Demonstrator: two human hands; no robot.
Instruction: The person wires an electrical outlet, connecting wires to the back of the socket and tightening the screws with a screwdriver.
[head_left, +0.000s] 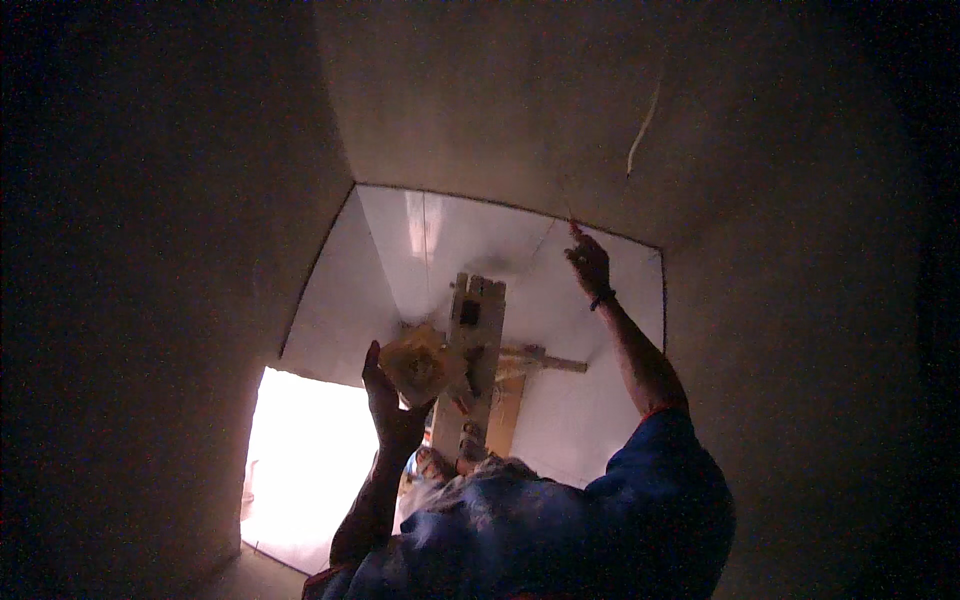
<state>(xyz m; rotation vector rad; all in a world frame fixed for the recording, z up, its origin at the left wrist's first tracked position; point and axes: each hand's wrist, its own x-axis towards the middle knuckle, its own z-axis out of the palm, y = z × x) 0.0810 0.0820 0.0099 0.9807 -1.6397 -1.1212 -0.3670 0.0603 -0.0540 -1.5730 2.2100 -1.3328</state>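
My left hand [398,400] is raised in front of me, thumb up along the side of a yellowish, roughly square shallow container [415,366]. It rests on my palm and fingers, with lighter material inside that is too dim to name. My right hand [590,262], with a dark band at the wrist, reaches far out to the upper edge of the pale tiled wall [510,240]. Its fingers are curled, and one finger or a thin reddish thing points at that edge. Darkness hides what the fingers hold, if anything.
Beneath me a narrow, worn plank [484,330] bears my feet [470,450]. Lower down lies another piece of wood [550,362]. Brownish plain wall [500,110] rises above the tiles, with a pale wire-like strip [643,130] on it. A bright opening [310,460] is at left.
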